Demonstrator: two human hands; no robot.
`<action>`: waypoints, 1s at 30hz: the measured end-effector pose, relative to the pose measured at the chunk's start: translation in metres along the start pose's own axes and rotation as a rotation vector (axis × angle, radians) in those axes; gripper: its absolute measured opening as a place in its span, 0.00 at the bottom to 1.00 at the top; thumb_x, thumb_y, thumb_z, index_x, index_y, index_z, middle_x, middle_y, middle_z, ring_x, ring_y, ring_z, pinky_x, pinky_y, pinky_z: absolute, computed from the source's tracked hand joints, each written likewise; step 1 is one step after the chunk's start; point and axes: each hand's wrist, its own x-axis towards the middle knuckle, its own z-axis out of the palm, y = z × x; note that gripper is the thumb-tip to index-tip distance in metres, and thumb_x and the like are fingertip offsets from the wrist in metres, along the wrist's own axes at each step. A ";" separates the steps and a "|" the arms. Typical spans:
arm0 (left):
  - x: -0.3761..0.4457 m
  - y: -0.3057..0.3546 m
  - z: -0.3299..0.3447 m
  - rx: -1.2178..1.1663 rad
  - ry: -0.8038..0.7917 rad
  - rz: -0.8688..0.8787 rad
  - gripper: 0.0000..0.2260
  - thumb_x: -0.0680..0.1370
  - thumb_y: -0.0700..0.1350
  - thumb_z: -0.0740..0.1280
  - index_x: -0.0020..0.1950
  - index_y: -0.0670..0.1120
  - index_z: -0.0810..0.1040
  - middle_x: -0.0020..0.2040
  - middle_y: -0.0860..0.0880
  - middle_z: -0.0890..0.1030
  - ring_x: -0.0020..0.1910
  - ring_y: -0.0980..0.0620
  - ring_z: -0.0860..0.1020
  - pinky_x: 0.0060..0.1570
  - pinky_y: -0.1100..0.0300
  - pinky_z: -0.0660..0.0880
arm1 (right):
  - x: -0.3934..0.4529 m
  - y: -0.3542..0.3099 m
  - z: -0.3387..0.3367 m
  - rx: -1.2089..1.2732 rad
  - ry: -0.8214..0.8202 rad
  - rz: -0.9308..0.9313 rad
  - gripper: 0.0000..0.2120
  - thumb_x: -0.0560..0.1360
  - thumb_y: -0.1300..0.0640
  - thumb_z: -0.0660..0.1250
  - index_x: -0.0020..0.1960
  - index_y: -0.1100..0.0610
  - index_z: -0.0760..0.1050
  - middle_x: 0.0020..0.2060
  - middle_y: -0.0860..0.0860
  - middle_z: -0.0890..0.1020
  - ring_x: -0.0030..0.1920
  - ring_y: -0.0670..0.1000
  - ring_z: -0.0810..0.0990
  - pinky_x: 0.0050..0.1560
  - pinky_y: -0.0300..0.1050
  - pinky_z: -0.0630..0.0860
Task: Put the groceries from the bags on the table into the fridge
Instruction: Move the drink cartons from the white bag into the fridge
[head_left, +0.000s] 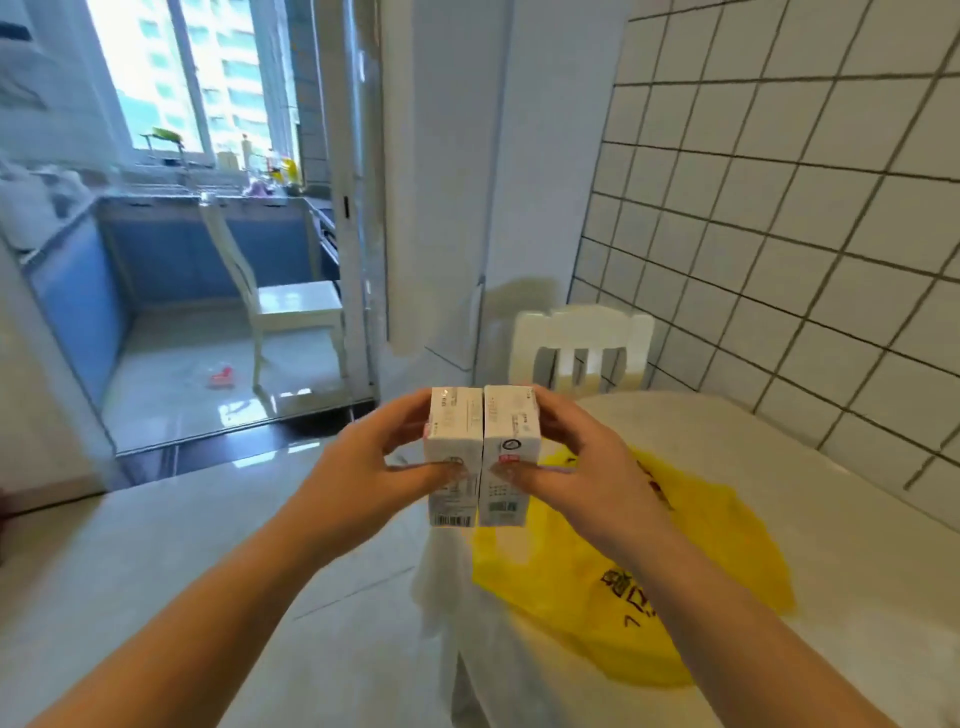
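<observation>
Two white cartons (480, 454) side by side, one gripped in each hand, left hand (363, 470), right hand (587, 467), above white table (779, 467) with yellow bag (623, 597).

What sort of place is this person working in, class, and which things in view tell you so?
Most likely a home kitchen and dining area: a white-tiled wall beside a white-clothed table, white wooden dining chairs, and blue-fronted counter cabinets under a window.

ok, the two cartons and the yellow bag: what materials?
Left carton and right carton: likely coated paperboard, white, matte, with sharp folded edges and printed barcodes. Yellow bag: thin plastic film, slightly glossy, crumpled flat on the table, with black print.
</observation>
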 end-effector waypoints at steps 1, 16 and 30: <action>0.001 -0.007 -0.022 0.023 0.022 -0.004 0.24 0.73 0.41 0.70 0.54 0.68 0.67 0.50 0.70 0.73 0.47 0.75 0.72 0.38 0.76 0.73 | 0.015 -0.004 0.021 0.021 -0.021 -0.021 0.28 0.68 0.59 0.74 0.62 0.39 0.70 0.55 0.37 0.78 0.57 0.35 0.74 0.49 0.39 0.79; 0.130 -0.133 -0.226 0.115 0.310 -0.114 0.25 0.73 0.42 0.70 0.60 0.66 0.66 0.54 0.68 0.74 0.56 0.65 0.73 0.48 0.67 0.74 | 0.268 -0.001 0.212 0.145 -0.178 -0.124 0.26 0.71 0.58 0.71 0.63 0.40 0.68 0.51 0.30 0.74 0.50 0.28 0.72 0.45 0.23 0.71; 0.326 -0.245 -0.353 0.183 0.560 -0.151 0.24 0.72 0.46 0.70 0.65 0.61 0.66 0.56 0.66 0.72 0.50 0.70 0.71 0.44 0.74 0.70 | 0.525 0.028 0.327 0.198 -0.190 -0.141 0.24 0.73 0.53 0.68 0.62 0.34 0.64 0.52 0.27 0.70 0.47 0.25 0.68 0.40 0.26 0.70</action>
